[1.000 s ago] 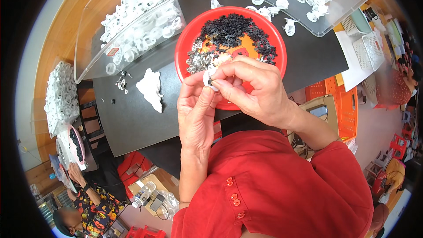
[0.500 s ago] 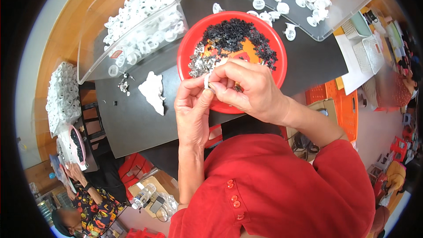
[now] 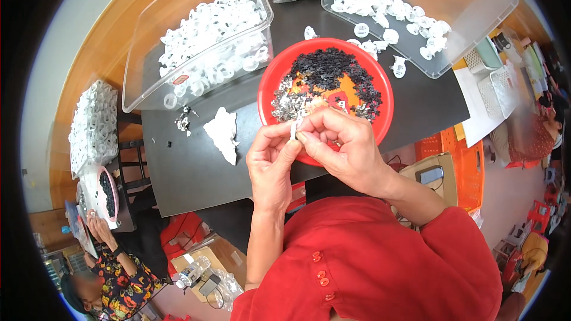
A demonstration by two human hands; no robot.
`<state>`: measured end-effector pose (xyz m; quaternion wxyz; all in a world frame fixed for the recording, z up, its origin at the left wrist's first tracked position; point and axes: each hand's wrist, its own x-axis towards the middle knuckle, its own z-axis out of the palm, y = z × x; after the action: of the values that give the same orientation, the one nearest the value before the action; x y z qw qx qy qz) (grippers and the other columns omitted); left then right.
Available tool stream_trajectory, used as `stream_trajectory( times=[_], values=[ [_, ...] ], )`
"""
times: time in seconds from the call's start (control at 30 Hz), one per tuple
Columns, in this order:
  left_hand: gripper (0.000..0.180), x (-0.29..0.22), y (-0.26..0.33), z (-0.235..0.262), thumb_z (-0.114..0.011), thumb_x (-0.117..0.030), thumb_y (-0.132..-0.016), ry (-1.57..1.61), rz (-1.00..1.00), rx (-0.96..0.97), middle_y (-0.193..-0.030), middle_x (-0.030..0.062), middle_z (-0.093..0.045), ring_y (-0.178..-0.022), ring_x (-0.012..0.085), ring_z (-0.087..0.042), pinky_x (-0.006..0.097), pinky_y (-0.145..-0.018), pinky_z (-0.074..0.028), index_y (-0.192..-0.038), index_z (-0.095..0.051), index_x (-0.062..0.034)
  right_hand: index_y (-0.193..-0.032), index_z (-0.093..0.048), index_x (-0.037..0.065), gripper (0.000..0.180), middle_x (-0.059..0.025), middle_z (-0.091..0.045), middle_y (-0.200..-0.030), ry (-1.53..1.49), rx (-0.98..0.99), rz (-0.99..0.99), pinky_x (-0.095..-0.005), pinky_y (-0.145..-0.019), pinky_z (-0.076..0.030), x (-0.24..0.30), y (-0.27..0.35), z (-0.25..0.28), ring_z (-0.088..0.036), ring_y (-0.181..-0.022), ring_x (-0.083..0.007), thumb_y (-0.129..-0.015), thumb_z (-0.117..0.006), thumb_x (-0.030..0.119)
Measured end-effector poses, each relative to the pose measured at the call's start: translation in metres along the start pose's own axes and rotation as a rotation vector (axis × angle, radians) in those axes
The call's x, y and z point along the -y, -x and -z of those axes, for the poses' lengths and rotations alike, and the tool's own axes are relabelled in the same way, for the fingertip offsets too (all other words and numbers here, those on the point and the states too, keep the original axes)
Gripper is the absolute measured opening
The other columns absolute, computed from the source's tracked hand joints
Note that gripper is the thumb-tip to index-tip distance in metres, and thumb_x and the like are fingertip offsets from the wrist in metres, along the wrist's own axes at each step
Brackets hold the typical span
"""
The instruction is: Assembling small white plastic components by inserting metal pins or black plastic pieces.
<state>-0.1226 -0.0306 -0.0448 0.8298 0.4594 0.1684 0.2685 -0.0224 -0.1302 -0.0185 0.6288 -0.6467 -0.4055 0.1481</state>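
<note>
Two hands [image 3: 315, 148], one white part [image 3: 293, 130]

A clear bin [image 3: 178, 53] of white rings sits on the dark bench [image 3: 196, 172], near a crumpled white scrap [image 3: 222, 134]; orange crates [image 3: 461, 166] stand on the floor beside it

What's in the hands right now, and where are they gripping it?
A small white plastic piece, pinched between the fingertips of the left hand and right hand, over the near rim of the red bowl. Which part they grip cannot be told.
</note>
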Motion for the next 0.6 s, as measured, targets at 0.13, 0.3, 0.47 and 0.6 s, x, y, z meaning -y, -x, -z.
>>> stream_trajectory(
  times=[0.13,0.3,0.47,0.6],
  values=[
    [0.021,0.004,0.001,-0.001,-0.062,-0.004,-0.086,-0.026,0.008,-0.013,-0.099,0.0074,-0.064,-0.091,0.0137,-0.061,0.028,-0.082,-0.049,-0.106,-0.058,-0.0017,-0.086,-0.058,-0.002,0.009,-0.0067,-0.057,-0.072,0.086,0.051,0.061,-0.0253,-0.052,-0.045,-0.002,-0.001,0.007,-0.056,-0.059,-0.0123,-0.082,-0.063,0.003],
    [0.022,0.002,0.002,-0.004,-0.062,-0.002,-0.086,-0.015,0.03,-0.005,-0.102,0.01,-0.064,-0.094,0.0146,-0.061,0.029,-0.085,-0.048,-0.107,-0.058,-0.0008,-0.085,-0.058,-0.002,0.009,-0.0065,-0.056,-0.072,0.122,-0.021,0.106,-0.0258,-0.053,-0.046,-0.005,0.002,0.004,-0.056,-0.06,-0.0132,-0.081,-0.064,0.003],
    [0.021,-0.001,0.004,-0.002,-0.061,0.001,-0.086,0.0,0.009,0.021,-0.103,0.0121,-0.064,-0.096,0.0152,-0.061,0.029,-0.088,-0.048,-0.107,-0.056,0.0013,-0.085,-0.057,-0.002,0.01,-0.0065,-0.057,-0.071,0.059,-0.01,0.015,-0.0256,-0.05,-0.044,-0.002,0.005,0.001,-0.056,-0.058,-0.0116,-0.082,-0.064,0.004],
    [0.021,0.003,0.004,-0.003,-0.06,0.001,-0.086,-0.053,0.022,-0.027,-0.104,0.0114,-0.063,-0.096,0.0146,-0.06,0.029,-0.087,-0.048,-0.107,-0.056,0.0014,-0.089,-0.061,-0.002,0.009,-0.0069,-0.06,-0.071,0.053,0.018,-0.008,-0.0256,-0.049,-0.043,-0.008,0.005,0.007,-0.054,-0.054,-0.0104,-0.083,-0.063,0.004]
  ],
)
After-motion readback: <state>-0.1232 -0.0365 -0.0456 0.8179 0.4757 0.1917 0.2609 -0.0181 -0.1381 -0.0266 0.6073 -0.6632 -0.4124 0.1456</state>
